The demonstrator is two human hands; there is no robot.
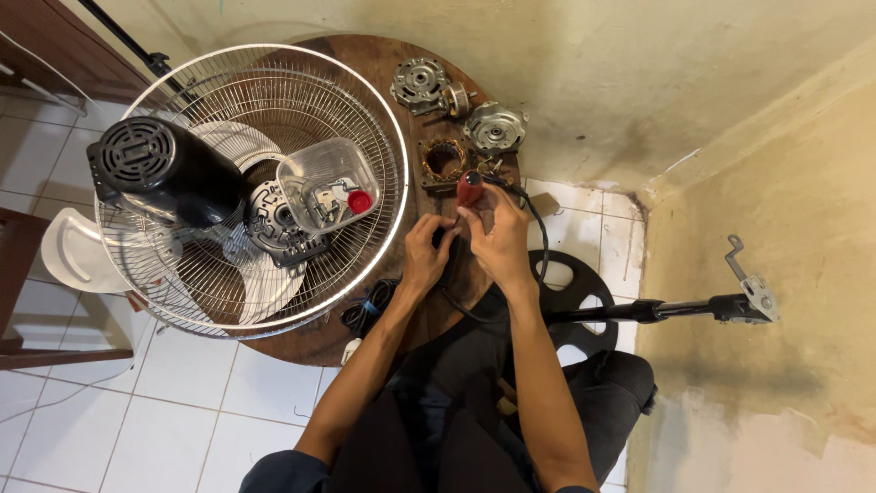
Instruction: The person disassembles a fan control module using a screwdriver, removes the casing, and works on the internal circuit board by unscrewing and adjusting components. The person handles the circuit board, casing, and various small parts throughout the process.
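My right hand [500,239] grips a red-handled tool [471,188] with a black cord [538,219] looping off to the right. My left hand [427,251] is right beside it, its fingers pinching a small dark part at the tool's lower end, over the round wooden table [383,64]. Just beyond the hands lies a copper-wound stator [444,161]. Two grey metal motor housings [419,86] [495,128] sit further back.
A wire fan guard [255,187] fills the table's left, holding a black motor cover [164,172], white blades and a clear plastic tub [328,183] with small parts. A black fan base [575,292] and stand pole [675,310] lie on the floor to the right. Walls close in behind.
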